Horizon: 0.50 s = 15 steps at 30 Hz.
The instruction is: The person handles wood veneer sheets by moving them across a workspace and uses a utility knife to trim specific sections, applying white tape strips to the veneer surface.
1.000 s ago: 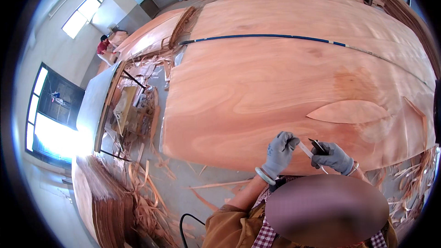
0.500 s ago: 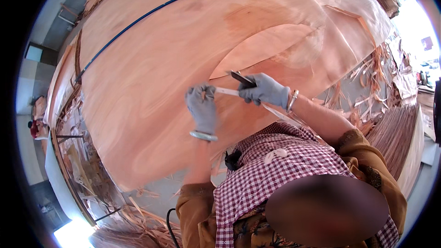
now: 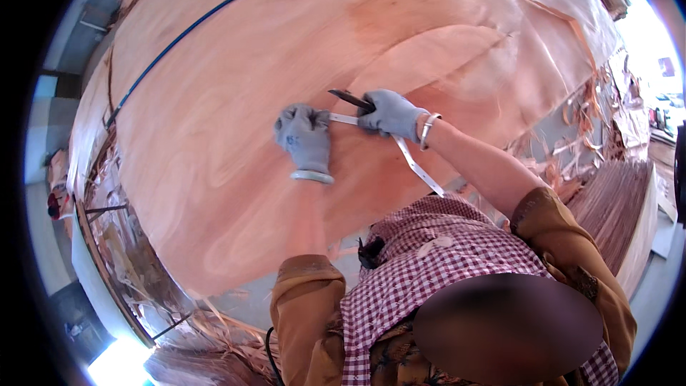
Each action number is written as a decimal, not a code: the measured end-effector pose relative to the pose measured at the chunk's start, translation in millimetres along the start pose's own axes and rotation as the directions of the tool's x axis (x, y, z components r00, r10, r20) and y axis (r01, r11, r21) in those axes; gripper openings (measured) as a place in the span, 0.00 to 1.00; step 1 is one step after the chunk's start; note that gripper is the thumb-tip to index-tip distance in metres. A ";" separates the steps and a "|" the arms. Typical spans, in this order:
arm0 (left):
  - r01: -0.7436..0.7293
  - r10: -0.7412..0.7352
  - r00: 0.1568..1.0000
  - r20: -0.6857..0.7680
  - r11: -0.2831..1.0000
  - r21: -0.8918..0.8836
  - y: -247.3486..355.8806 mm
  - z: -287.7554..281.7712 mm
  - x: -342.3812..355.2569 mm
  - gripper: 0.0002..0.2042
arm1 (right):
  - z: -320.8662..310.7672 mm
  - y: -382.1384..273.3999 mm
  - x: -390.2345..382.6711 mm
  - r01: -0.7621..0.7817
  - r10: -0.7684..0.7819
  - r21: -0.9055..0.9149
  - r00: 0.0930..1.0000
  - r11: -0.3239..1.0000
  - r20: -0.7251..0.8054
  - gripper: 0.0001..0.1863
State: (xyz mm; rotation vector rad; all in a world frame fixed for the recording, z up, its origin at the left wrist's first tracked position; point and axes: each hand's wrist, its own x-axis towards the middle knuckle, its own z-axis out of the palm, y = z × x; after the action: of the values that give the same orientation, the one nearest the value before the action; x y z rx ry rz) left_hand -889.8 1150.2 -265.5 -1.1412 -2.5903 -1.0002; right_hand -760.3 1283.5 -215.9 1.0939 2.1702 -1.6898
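My left hand (image 3: 304, 136), in a grey glove, is closed in a pinch on one end of a narrow white paper tape (image 3: 412, 163) dotted with small holes. My right hand (image 3: 391, 113), gloved alike, grips a dark-handled knife (image 3: 349, 99) that points left and away from me. The tape also runs through the fingers of this hand, and its loose tail hangs toward my checked apron. Both hands are over a large pinkish wood veneer sheet (image 3: 214, 164). A leaf-shaped veneer piece or patch (image 3: 429, 61) shows beyond my right hand.
A long blue rod (image 3: 189, 32) crosses the sheet's far left. Curled veneer strips (image 3: 593, 118) hang by the right edge, with a stack of veneer (image 3: 607, 207) nearer me. A metal frame (image 3: 107, 271) and torn scraps stand at the left.
Both hands have moved away from me and slightly left over the sheet, still holding the tape between them. The tape's tail shows more now below my right hand.
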 end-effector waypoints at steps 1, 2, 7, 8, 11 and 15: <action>0.004 -0.004 1.000 0.003 1.000 -0.030 -3.6 3.4 -5.9 0.06 | 1.2 1.6 1.9 0.043 -0.043 -0.109 0.999 0.993 0.003 0.07; -0.002 0.002 1.000 -0.022 1.000 -0.030 -13.1 -0.6 -1.0 0.07 | 2.6 1.3 7.4 0.071 -0.071 -0.158 0.997 0.985 0.006 0.07; -0.329 0.325 0.926 0.193 0.944 -0.015 15.9 -23.7 -20.8 0.21 | -3.0 -4.1 -8.2 0.099 -0.103 0.137 0.994 0.986 0.024 0.06; -0.382 0.372 0.897 0.240 0.924 -0.002 20.8 -29.2 -26.4 0.22 | -3.1 -4.6 -10.4 0.068 -0.072 0.148 0.997 0.987 0.023 0.07; -0.436 0.401 0.847 0.349 0.900 0.024 17.8 -46.0 -37.8 0.23 | 4.7 4.4 -13.7 0.060 -0.064 0.166 0.998 0.984 0.020 0.09; -0.409 0.348 0.830 0.435 0.911 0.053 13.2 -48.7 -36.9 0.23 | -1.0 10.0 -14.6 0.004 -0.017 0.112 0.993 0.994 0.114 0.07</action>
State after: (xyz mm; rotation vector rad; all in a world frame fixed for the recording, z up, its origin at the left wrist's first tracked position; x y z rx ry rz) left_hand -861.1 1103.9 -234.9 -1.9085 -2.5027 -0.5120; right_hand -743.2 1278.8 -215.2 0.9861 2.0377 -1.8507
